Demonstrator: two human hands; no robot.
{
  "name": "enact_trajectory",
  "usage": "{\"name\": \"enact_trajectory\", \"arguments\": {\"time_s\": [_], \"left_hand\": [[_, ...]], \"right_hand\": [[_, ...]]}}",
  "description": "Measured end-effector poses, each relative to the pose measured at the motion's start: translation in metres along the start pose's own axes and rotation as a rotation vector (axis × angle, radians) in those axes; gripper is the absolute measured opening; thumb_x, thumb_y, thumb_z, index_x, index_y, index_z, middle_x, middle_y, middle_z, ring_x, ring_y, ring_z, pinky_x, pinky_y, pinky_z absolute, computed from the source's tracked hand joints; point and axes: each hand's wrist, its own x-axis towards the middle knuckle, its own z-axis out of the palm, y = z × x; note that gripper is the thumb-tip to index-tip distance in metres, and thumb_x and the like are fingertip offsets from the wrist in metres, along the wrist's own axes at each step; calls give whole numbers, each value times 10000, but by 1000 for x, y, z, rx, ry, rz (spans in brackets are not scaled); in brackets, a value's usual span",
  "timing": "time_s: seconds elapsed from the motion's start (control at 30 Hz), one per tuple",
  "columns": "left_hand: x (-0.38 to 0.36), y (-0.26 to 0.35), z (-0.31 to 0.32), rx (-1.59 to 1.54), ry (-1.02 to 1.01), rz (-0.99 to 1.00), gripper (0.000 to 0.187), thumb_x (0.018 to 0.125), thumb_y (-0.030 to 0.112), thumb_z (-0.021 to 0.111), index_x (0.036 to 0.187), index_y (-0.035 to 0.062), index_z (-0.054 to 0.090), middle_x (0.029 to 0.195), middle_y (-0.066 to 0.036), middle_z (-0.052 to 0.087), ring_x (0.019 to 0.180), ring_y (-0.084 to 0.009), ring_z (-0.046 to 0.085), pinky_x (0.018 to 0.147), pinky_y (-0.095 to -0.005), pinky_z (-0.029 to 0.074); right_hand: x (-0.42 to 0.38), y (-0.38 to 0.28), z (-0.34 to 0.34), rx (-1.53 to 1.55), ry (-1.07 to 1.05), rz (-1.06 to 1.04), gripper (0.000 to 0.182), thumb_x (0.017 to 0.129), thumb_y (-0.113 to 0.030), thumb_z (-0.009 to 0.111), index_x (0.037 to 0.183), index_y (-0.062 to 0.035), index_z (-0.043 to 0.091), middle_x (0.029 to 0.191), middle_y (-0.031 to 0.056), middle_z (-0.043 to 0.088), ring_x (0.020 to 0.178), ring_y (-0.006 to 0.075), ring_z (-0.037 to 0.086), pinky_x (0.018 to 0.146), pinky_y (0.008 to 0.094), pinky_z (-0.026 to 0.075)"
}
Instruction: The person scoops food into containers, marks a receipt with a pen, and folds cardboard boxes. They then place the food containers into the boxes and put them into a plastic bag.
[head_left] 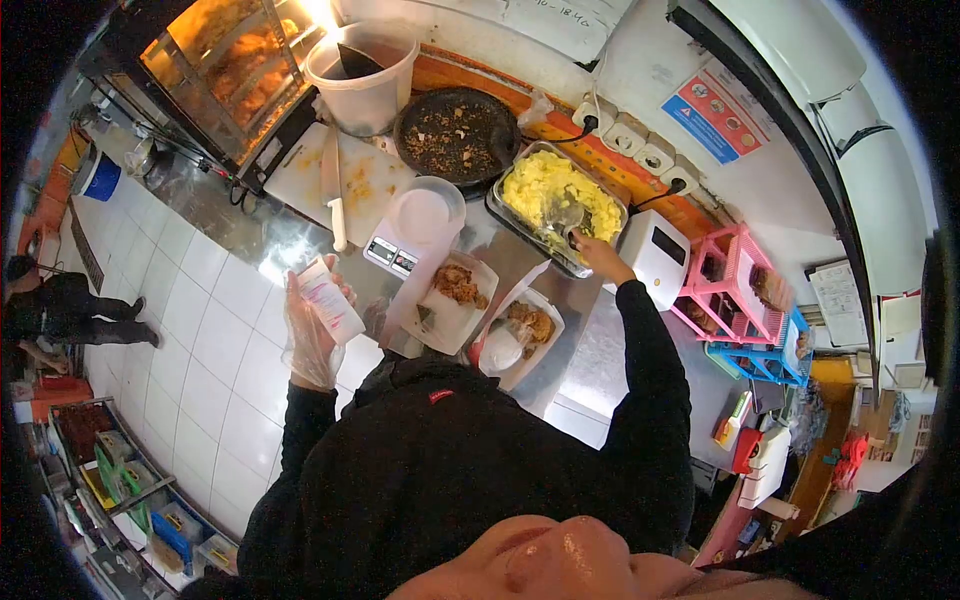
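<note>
My left hand (308,345), in a clear plastic glove, is closed around a white paper carton (333,305) with pink print. My right hand (600,257) grips a serving spoon (566,216) whose head rests in yellow, lumpy food (540,182). That food fills much of a metal tray (497,207); the spoon's handle is mostly hidden by my fingers. Below the tray, an open paper box (425,322) contains a piece of fried chicken (460,284). Another open box (540,358) holds fried chicken (534,325) and a round white packet (499,352).
A kitchen scale (392,255) stands beside the boxes. A knife (331,180) lies on a cutting board (375,168). Behind are a dark stone mortar (455,140), a plastic bucket (375,95) and a lit food warmer (225,75). Another person (75,310) stands at far left.
</note>
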Motion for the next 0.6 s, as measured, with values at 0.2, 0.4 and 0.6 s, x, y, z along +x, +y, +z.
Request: {"name": "enact_trajectory", "arguments": {"time_s": [0.2,0.4,0.6], "left_hand": [[6,-1,2,-43,-51,-21,615,912,549,404,1186,8,502,809,-80,558,700,-213,539,654,-328,449],[7,-2,9,-8,-42,10,610,906,547,422,1179,8,501,808,-80,556,705,-216,539,651,-327,446],[10,0,6,13,-33,-1,620,902,551,427,1186,4,490,812,-84,556,706,-219,535,651,-332,444]], "right_hand": [[19,11,-20,449,-201,249,428,976,-273,428,1372,-113,407,729,27,544,635,138,506,518,268,393],[22,16,-18,1062,-291,490,409,983,-266,424,1350,-86,426,660,-24,442,639,101,498,441,229,325],[19,46,-5,978,105,141,352,962,-296,473,1220,-79,573,711,-18,537,552,69,422,483,225,351]]}}
